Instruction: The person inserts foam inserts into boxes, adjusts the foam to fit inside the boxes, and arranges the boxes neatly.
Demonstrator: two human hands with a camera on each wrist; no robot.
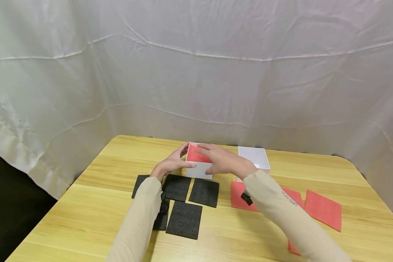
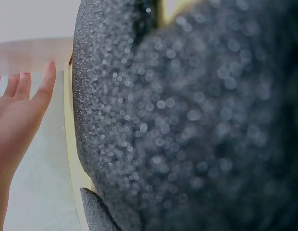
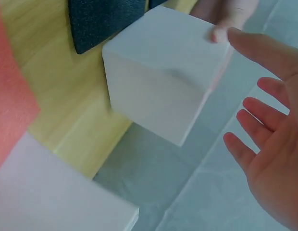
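I see a white sheet [image 1: 196, 72] hanging as a backdrop behind a wooden desk [image 1: 85, 218]. On the desk, toward the back, stands a white box [image 1: 199, 168] with a red sheet [image 1: 194, 155] lying inside it; a second white box [image 1: 255, 157] stands just beside it to the right. In front of the first box lie several black foam squares [image 1: 184, 219], some overlapping, and to their right several red foam squares [image 1: 323, 210], partly hidden by my right sleeve.

My left hand [image 1: 173, 163] rests against the left side of the first box, thumb along its front wall, fingers relaxed rather than curled tight. My right hand [image 1: 223, 160] hovers over the box's open top and right edge, fingers spread and nearly straight, holding nothing; from the right wrist camera its fingers [image 3: 257, 113] are apart from the box wall [image 3: 158, 91]. The left wrist camera is mostly filled by blurred black foam [image 2: 197, 125], with the open palm of my left hand [image 2: 17, 120] at the edge.
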